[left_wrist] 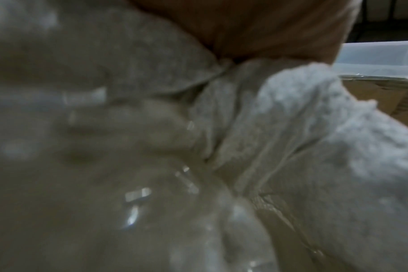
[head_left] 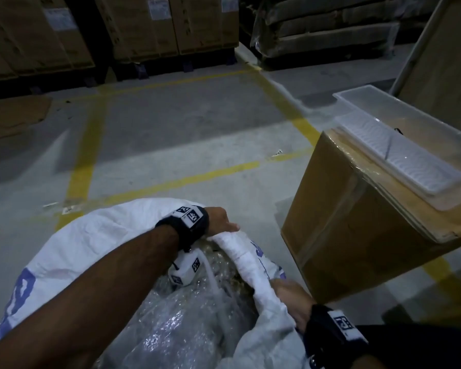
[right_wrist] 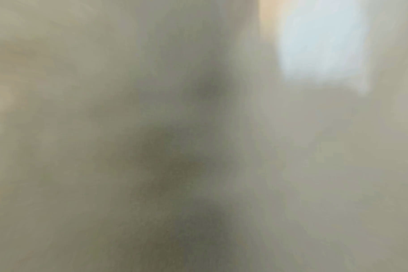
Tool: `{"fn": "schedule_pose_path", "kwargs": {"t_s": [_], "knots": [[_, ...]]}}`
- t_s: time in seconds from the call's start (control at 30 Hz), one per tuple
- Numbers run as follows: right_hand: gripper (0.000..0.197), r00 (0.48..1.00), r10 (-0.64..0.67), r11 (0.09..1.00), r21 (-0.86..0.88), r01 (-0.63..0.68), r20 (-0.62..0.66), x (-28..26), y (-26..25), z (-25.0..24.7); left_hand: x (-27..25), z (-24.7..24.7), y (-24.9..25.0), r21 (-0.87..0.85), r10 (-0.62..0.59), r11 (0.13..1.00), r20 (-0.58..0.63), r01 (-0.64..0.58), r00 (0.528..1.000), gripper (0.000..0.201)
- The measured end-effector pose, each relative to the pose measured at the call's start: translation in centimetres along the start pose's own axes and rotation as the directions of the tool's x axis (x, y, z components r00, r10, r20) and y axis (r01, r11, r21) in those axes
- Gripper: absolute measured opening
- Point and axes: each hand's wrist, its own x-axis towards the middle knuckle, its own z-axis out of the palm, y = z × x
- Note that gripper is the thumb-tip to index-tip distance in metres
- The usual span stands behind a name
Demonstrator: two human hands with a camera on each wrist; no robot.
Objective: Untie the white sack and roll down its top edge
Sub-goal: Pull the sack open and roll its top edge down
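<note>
Gripping the rolled rim (head_left: 240, 251) of a white sack (head_left: 96, 243) on the floor (head_left: 171, 123): left hand (head_left: 220, 221) farther along, right hand (head_left: 290, 296) nearer. Soft, crinkly, probably slippery weave; best pinched at the rim.

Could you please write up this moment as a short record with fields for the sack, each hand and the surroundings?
sack: white sack, mouth open, right-side rim rolled into a thick band
contents: clear plastic liner showing inside
left hand: left hand grips the far end of the rolled rim
right hand: right hand grips the near end
surroundings: cardboard box beside the sack, clear plastic tray on top
right wrist view: blurred
</note>
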Motion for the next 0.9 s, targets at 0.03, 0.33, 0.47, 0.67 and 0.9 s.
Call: {"fn": "schedule_pose_path", "kwargs": {"t_s": [0.03, 0.33, 0.47, 0.67, 0.9], "knots": [[0.043, 0.993, -0.045, 0.995, -0.089, 0.035, -0.111, 0.3, 0.0, 0.3, 0.2, 0.0, 0.0, 0.006, -0.020, 1.000, -0.001, 0.020, 1.000, 0.056], [0.065, 0.919, -0.178, 0.841, -0.539, -0.043, -0.352, -2.6, -2.0, 0.4, 0.4, 0.2, 0.1, -0.072, -0.034, 0.997, -0.013, 0.033, 0.999, 0.051], [0.052, 0.950, -0.130, 0.791, -0.608, -0.074, -0.284, -4.3, -1.8, 1.4, -0.6, -0.2, 0.6, -0.078, -0.024, 0.997, -0.040, 0.021, 0.999, 0.052], [0.023, 0.942, -0.108, 0.828, -0.553, -0.092, -0.318, -5.2, -2.0, 1.8, -6.3, -1.9, 1.6, 0.064, 0.036, 0.998, -0.223, -0.022, 0.974, 0.052], [0.032, 0.921, -0.157, 0.902, -0.432, -0.014, -0.358, -5.3, -1.8, -0.1, -19.5, -4.1, 3.5, 0.255, 0.196, 0.960, -0.328, -0.114, 0.924, 0.042]]}}
